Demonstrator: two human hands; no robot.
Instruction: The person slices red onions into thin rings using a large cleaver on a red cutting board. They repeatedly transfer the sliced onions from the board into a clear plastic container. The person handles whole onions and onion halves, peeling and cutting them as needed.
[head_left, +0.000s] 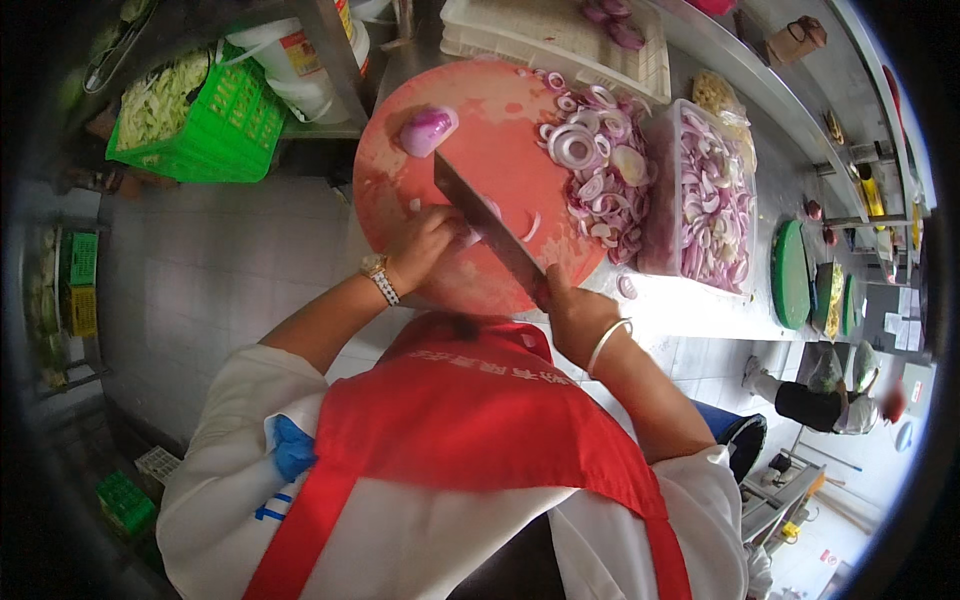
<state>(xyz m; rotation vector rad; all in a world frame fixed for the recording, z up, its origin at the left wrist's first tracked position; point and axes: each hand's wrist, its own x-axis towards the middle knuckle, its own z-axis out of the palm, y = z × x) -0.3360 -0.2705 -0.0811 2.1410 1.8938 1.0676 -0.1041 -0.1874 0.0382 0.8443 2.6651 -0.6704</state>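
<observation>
My right hand (581, 311) grips the handle end of a cleaver-like kitchen knife (487, 223), its blade slanting up and left over a round reddish cutting board (517, 154). Left of the blade, my left hand (426, 244) rests with curled fingers on a piece of red onion (471, 234), partly hidden by the fingers and blade. A peeled red onion piece (428, 131) lies near the board's upper left, close to the knife tip. Sliced onion rings (600, 161) are heaped along the board's right side.
Right of the board stands a clear plastic tub (660, 199) full of sliced onion. A white plastic crate (555, 34) lies behind the board. At left is a green basket (232, 124) of shredded vegetable. Another person (814, 405) stands at far right, beyond a green round board (791, 274).
</observation>
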